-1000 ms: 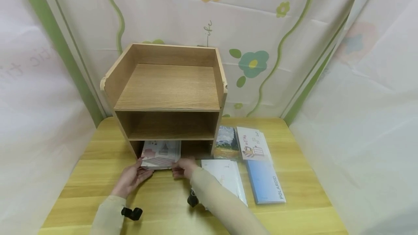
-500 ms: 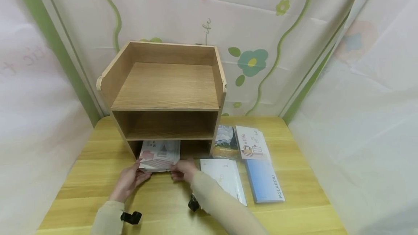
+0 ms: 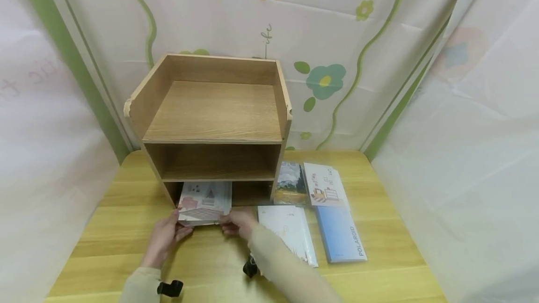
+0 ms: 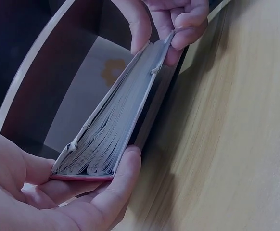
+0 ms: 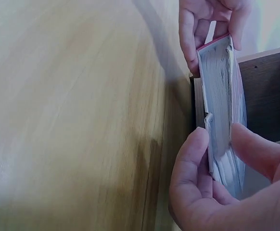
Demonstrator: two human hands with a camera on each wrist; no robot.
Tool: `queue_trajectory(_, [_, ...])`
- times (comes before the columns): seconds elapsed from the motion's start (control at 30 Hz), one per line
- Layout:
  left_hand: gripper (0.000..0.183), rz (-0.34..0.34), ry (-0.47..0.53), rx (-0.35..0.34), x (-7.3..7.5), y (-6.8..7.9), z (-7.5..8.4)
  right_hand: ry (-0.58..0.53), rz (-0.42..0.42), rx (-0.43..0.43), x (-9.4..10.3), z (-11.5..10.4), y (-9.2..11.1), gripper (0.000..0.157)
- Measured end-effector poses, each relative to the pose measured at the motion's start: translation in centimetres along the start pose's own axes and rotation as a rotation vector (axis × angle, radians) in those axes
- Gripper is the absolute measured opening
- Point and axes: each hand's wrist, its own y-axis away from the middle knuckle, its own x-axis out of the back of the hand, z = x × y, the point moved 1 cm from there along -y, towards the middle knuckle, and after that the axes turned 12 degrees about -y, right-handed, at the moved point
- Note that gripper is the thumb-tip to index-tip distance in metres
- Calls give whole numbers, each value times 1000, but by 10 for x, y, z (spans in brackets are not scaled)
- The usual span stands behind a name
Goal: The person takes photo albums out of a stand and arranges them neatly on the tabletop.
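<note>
A thick pink-and-white photo album (image 3: 204, 207) lies partly inside the lowest compartment of the wooden shelf (image 3: 214, 111), its front end sticking out. My left hand (image 3: 165, 235) grips its near left corner, thumb on one cover and fingers on the other. At the near right corner my right hand (image 3: 240, 223) pinches the covers between thumb and fingers. Both wrist views show the album edge-on (image 4: 108, 120), with its stacked pages between two stiff covers. The far end is hidden under the shelf board.
Right of the shelf lie a landscape-picture album (image 3: 290, 183), a white album with a drawing (image 3: 326, 185), a blue POLAROID album (image 3: 341, 235) and a wrapped white album (image 3: 286, 230) close to my right forearm. All rest on the wooden table (image 3: 379, 265). A floral curtain (image 3: 236, 18) hangs behind.
The album has slid slightly out of the lowest compartment toward me, with both hands moving along with it. Both hands keep their hold. The other albums stay where they were.
</note>
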Motion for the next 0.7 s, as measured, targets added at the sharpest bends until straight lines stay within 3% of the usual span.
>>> queue_trajectory(0.7, [56,58,29,-17,-9,7,1,-48,-31,47,9,7,0,10])
